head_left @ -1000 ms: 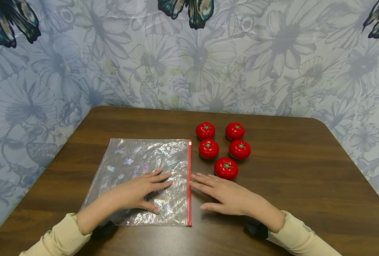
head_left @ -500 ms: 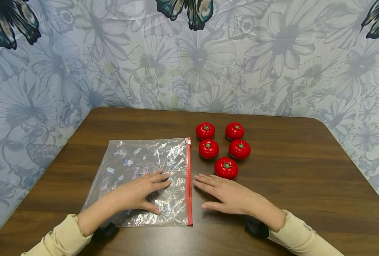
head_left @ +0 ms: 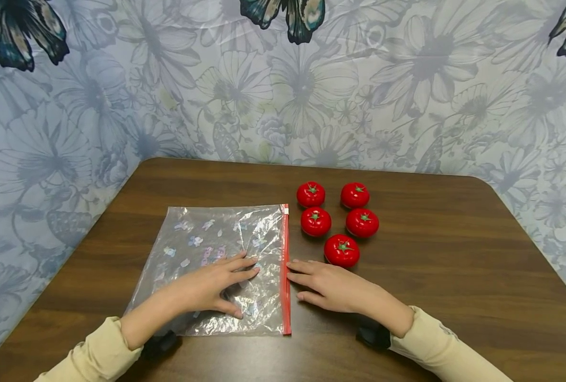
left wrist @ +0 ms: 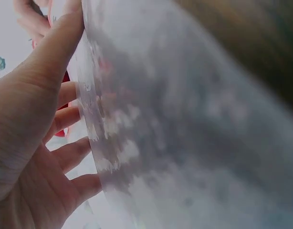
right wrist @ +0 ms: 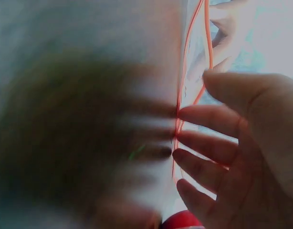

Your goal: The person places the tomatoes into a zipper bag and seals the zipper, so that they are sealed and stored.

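Observation:
A clear zip bag (head_left: 225, 223) with a red zip edge (head_left: 286, 297) and small printed butterflies lies flat on the wooden table (head_left: 430, 239). My left hand (head_left: 211, 284) rests on the bag with its fingers spread; in the left wrist view its fingertips (left wrist: 91, 183) touch the plastic. My right hand (head_left: 335, 286) lies just right of the zip edge, its fingers extended and the fingertips right at the red strip. In the right wrist view the two sides of the red zip (right wrist: 208, 38) bow apart near the thumb.
Several red tomatoes with green stems stand behind my right hand, the nearest tomato (head_left: 342, 251) close to its knuckles. Patterned fabric (head_left: 311, 106) with butterfly decorations hangs beyond the table's far edge.
My right hand drew slightly back from the zip edge, then moved left again to it. My left hand has stayed on the bag. The tomatoes keep their places on the table.

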The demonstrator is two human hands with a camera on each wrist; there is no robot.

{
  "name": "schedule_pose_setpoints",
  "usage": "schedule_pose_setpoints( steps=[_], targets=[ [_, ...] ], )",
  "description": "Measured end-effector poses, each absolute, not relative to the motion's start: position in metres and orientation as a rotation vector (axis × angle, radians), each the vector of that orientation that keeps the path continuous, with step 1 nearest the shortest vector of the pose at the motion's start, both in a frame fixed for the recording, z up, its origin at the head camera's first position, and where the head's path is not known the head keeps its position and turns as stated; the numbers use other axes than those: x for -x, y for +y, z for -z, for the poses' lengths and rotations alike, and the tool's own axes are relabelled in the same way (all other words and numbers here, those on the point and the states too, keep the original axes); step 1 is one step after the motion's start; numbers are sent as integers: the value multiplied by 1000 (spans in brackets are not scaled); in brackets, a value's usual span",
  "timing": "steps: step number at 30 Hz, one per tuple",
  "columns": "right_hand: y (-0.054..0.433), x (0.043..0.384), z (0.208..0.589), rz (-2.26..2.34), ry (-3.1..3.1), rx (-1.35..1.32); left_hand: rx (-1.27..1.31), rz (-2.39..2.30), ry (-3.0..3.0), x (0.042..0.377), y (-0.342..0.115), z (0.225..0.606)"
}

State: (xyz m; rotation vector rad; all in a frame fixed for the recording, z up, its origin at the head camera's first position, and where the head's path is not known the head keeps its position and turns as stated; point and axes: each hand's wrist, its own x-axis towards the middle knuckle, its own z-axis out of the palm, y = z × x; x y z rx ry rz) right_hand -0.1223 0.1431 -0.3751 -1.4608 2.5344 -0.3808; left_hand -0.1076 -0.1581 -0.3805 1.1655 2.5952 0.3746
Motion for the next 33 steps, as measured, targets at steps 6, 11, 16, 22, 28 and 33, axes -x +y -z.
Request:
schedule_pose_setpoints(
  steps=[6,11,16,22,28,33],
  targets=[
    [137,129,374,480,2551,1322,-1160,-378,2604,109,-157,378],
    [133,135,376,649,2553,1273,-1162,-374,2613,110,-158,377],
    [127,140,381,835,2575,1230,-1161,-371,2616,111,-158,377],
    [119,148,387,1019,2629,1176,-1156,-368,2610,112,-158,377],
    [114,151,392,1199,2616,1121,-1143,-362,2615,111,-157,378],
    [112,148,394,1241,2601,1059,-1115,-359,2604,107,-158,378]
  ],
)
